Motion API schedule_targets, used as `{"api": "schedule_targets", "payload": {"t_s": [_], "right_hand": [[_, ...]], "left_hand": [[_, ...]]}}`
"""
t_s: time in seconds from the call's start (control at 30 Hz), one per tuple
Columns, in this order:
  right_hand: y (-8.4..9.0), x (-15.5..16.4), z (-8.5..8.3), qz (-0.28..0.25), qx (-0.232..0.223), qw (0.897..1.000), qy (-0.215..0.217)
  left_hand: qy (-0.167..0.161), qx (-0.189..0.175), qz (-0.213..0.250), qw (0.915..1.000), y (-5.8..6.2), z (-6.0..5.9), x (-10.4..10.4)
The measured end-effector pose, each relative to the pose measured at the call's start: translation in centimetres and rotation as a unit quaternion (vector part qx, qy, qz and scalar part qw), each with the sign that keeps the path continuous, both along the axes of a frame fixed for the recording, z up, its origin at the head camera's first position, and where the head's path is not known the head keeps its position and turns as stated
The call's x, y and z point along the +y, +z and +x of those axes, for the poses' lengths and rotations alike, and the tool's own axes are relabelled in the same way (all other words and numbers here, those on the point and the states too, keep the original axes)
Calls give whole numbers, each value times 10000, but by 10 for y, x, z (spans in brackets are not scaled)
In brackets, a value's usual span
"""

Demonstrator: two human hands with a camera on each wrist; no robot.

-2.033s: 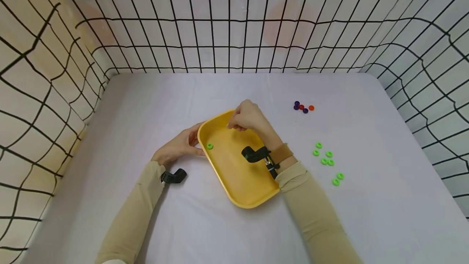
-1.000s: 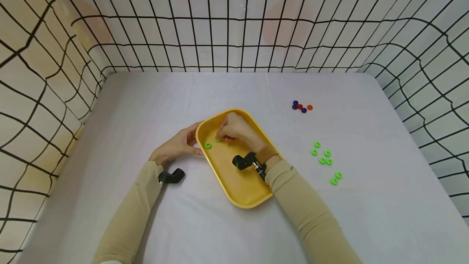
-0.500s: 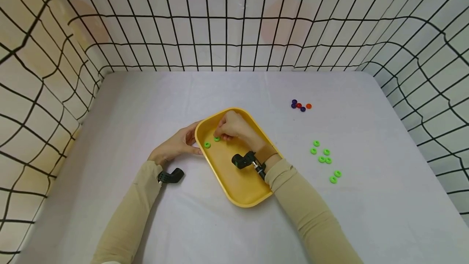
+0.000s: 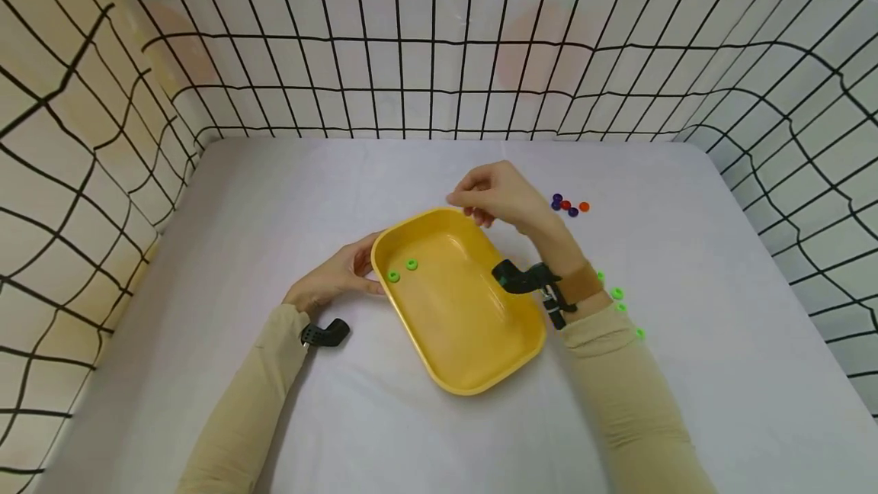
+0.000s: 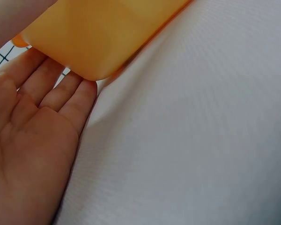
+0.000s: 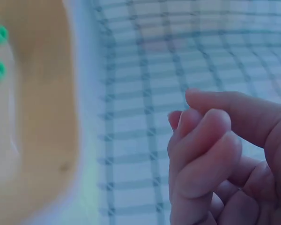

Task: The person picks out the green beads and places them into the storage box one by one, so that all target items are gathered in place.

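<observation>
Up lifts the right hand [image 4: 504,197], fingers loosely curled and empty, leaving two green rings [image 4: 402,269] in the yellow tray [image 4: 466,360]; its long axis runs near-right to far-left, left hand [image 4: 332,277] flat against its corner, sleeve hiding some table rings

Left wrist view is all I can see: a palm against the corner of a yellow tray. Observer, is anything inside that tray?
Observer: Two green rings lie side by side in the yellow tray, at the end near the left hand.
Operator: Where is the other hand?
Observer: The right hand hovers above the tray's far rim, fingers loosely curled, holding nothing.
Operator: Anything on the table itself?
Observer: Loose green rings lie beside the right forearm; a purple, red and orange cluster lies farther back.
</observation>
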State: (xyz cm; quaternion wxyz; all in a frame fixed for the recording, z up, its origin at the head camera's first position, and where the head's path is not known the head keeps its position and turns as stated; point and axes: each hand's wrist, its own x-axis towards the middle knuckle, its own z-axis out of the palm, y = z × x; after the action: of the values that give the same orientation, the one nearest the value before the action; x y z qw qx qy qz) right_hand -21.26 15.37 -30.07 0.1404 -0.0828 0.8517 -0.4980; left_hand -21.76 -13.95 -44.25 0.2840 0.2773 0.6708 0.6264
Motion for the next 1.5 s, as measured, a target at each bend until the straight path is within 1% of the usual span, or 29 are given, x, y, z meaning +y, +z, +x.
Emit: {"api": "schedule_targets", "payload": {"t_s": [0.07,0.13,0.23,0.33,0.4,0.47,0.6,0.7,0.83,0.93,1.0,1.27,1.5], "right_hand": [[8,27,12,-200,127,9996,-180],[10,58,27,-343,198,9982,-455],[2,108,55,-498,177,9943,-925],[-18,157,82,-441,-19,9879,-1484],[-35,184,100,-408,-218,9835,-1751],[-52,206,118,-238,-436,9798,-1937],[-80,232,150,116,-780,9739,-2129],[-97,235,164,363,-971,9701,-2197],[-111,228,173,657,-996,9644,-2361],[-116,221,174,868,-849,9592,-2553],[-116,217,172,944,-789,9579,-2595],[-115,206,164,849,-895,9613,-2464],[-115,202,161,858,-888,9690,-2139]], "left_hand": [[5,-19,38,10000,0,0,-1],[-2,-47,45,10000,0,0,-1],[-8,-80,35,10000,0,0,-1],[20,-85,3,10000,0,0,-1],[34,-81,-10,10000,1,1,-1],[23,-57,-10,10000,1,1,-1],[12,-57,-12,10000,1,2,-1],[61,-73,-1,10000,1,1,-1],[76,-80,31,9999,0,1,-3],[37,-75,45,10000,0,1,-3],[41,-82,46,9999,0,2,-4],[111,-79,-38,9999,1,3,-2],[84,-92,-37,9999,2,2,-2]]}}
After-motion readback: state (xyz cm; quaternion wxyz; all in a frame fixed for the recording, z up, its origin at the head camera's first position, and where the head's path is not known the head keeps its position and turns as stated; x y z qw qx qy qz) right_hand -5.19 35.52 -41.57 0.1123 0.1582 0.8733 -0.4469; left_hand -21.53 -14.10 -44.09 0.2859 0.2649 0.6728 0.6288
